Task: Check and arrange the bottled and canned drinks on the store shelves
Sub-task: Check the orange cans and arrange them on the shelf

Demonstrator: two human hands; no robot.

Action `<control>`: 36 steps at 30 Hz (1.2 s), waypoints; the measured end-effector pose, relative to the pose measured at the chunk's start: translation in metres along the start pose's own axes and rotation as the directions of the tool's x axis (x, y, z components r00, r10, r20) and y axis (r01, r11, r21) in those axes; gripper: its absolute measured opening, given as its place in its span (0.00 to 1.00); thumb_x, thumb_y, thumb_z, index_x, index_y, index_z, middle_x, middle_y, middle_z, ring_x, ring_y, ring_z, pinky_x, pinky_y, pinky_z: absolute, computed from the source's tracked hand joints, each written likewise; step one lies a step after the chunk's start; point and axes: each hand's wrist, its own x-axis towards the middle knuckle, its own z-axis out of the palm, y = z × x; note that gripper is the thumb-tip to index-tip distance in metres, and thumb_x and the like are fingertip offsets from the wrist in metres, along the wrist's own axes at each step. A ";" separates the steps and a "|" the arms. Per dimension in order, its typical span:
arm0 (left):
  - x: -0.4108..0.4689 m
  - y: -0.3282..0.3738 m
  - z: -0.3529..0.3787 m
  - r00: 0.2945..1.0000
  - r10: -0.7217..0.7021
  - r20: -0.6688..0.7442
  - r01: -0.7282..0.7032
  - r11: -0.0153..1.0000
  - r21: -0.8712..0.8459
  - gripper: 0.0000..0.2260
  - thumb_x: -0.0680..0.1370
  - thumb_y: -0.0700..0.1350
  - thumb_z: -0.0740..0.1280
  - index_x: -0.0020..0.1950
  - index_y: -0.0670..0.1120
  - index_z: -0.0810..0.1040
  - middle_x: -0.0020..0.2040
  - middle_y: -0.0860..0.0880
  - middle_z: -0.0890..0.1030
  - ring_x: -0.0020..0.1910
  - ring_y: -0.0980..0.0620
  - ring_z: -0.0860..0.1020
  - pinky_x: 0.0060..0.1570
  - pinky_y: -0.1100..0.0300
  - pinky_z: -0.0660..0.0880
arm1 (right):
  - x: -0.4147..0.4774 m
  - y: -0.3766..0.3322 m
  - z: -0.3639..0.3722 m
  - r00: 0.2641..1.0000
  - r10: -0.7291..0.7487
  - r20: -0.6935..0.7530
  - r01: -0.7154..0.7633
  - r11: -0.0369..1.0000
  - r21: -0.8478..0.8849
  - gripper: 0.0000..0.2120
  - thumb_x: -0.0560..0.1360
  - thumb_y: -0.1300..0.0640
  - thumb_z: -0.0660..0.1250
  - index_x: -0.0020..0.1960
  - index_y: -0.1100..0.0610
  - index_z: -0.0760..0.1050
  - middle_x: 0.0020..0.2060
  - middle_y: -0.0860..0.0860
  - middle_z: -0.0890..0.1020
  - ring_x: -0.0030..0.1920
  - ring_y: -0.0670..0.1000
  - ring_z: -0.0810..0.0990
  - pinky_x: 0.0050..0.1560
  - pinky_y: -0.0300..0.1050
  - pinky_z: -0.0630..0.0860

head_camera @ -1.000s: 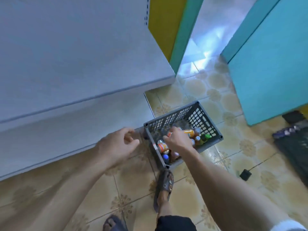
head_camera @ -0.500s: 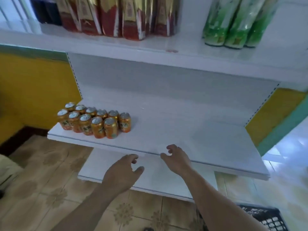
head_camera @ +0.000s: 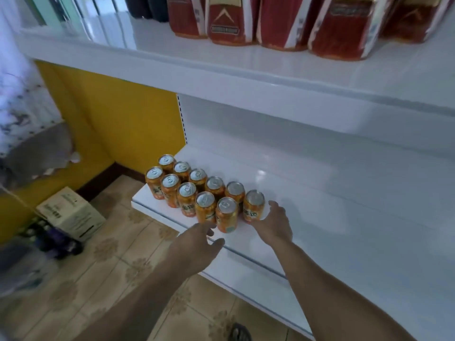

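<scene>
Several orange drink cans (head_camera: 197,188) with silver tops stand in two rows at the left end of a white shelf (head_camera: 332,205). My right hand (head_camera: 275,223) lies against the right side of the rightmost can (head_camera: 253,204), fingers loosely curved and the thumb near its base. My left hand (head_camera: 194,244) hovers at the shelf's front edge, its fingertips just below the front cans (head_camera: 226,214), fingers relaxed and holding nothing.
Red and gold packs (head_camera: 283,20) line the upper shelf (head_camera: 246,77). A lower white shelf (head_camera: 258,279) juts out beneath my arms. On the tiled floor at left are a cardboard box (head_camera: 70,212) and dark bottles (head_camera: 56,239). A yellow wall (head_camera: 110,119) stands behind.
My view rose from the floor basket to the shelf and swung left. Both hands left the basket and reached forward to the orange cans; the right hand now touches the rightmost can.
</scene>
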 end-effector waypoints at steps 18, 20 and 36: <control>0.051 -0.013 -0.021 0.943 0.291 0.160 -0.264 0.949 -0.172 0.16 0.78 0.53 0.69 0.65 0.53 0.74 0.58 0.57 0.79 0.53 0.58 0.78 0.50 0.64 0.73 | -0.026 -0.014 0.019 0.959 0.019 -0.283 0.061 0.960 0.272 0.26 0.69 0.52 0.79 0.61 0.50 0.70 0.54 0.46 0.80 0.53 0.50 0.79 0.49 0.45 0.73; 0.050 -0.021 -0.026 0.919 0.368 0.142 -0.325 0.910 -0.258 0.23 0.77 0.52 0.72 0.70 0.54 0.70 0.62 0.57 0.77 0.58 0.59 0.76 0.55 0.64 0.74 | -0.055 -0.029 0.013 0.948 -0.026 -0.316 0.115 0.957 0.267 0.27 0.68 0.52 0.81 0.60 0.46 0.68 0.52 0.39 0.78 0.51 0.43 0.78 0.50 0.39 0.72; 0.007 -0.020 -0.096 0.499 0.799 -0.335 -0.774 0.237 -0.587 0.35 0.70 0.39 0.79 0.72 0.48 0.66 0.66 0.57 0.75 0.66 0.52 0.75 0.63 0.61 0.73 | -0.204 -0.144 -0.011 0.542 -0.606 -0.582 0.652 0.740 -0.163 0.32 0.68 0.48 0.76 0.67 0.56 0.67 0.62 0.40 0.75 0.65 0.34 0.72 0.62 0.28 0.69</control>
